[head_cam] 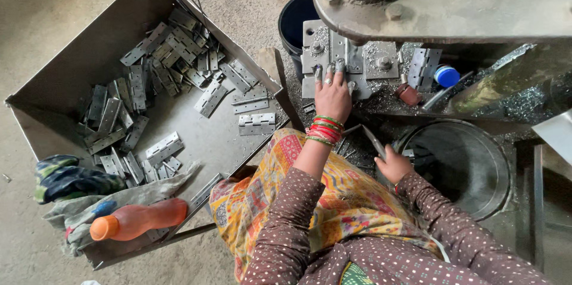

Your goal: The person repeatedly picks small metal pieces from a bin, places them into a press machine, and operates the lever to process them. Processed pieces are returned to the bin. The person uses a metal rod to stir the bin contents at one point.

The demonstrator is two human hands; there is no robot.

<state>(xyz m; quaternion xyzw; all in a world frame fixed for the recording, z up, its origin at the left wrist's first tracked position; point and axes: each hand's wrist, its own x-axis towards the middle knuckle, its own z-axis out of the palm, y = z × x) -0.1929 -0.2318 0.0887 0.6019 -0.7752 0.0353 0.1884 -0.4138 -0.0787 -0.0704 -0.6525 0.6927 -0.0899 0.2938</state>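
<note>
Hands (pixel 332 97) at gritty press bed (pixel 381 97), concrete floor (pixel 36 11)

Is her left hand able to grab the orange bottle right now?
Probably not without leaning. The left hand is stretched forward, fingers on the metal piece under the press, while the orange bottle lies far off to her left, at the near corner of the metal tray.

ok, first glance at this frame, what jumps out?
The big metal tray on the left, strewn with loose steel hinges, with an orange bottle at its near corner. Then the left hand, red and green bangles at the wrist, pressing a hinge onto the press bed. The right hand holds a metal strip over a round steel tub.
</note>
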